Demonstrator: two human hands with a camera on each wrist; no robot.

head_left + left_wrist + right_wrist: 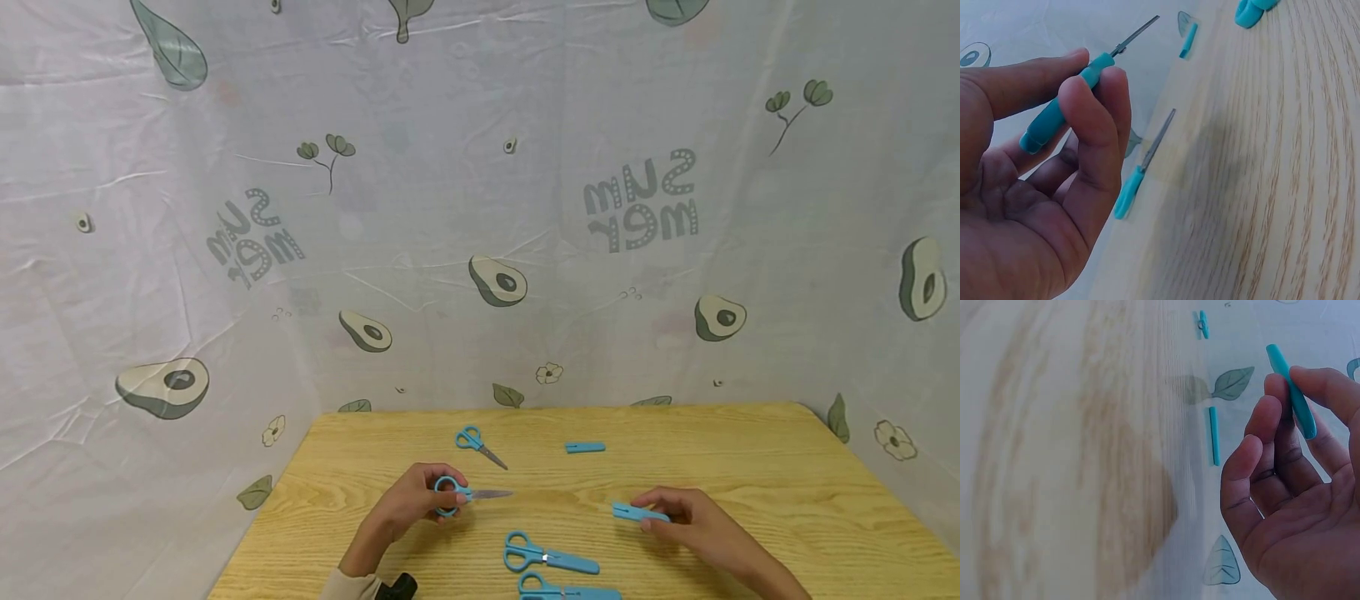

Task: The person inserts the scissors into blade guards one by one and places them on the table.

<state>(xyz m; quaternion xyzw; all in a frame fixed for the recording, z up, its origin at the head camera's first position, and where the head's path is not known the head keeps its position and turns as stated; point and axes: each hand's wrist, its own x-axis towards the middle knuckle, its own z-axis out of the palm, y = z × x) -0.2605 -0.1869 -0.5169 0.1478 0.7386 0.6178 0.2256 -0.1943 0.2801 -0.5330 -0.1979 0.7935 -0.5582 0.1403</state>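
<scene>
My left hand (420, 500) pinches the blue handle of a small pair of scissors (465, 493), its bare metal blades pointing right; the left wrist view shows thumb and fingers round the handle (1063, 103). My right hand (678, 517) holds a blue blade cover (637, 512) between thumb and fingertips, pointing left toward the scissors; the same cover (1291, 390) appears in the right wrist view. Roughly a hand's width of wooden table (750, 467) separates the blade tips from the cover.
A second uncovered pair of scissors (478, 444) lies farther back, with a loose blue cover (585, 447) to its right. Two covered pairs (547, 557) (566, 590) lie at the near edge between my hands. An avocado-print cloth (480, 208) walls the table.
</scene>
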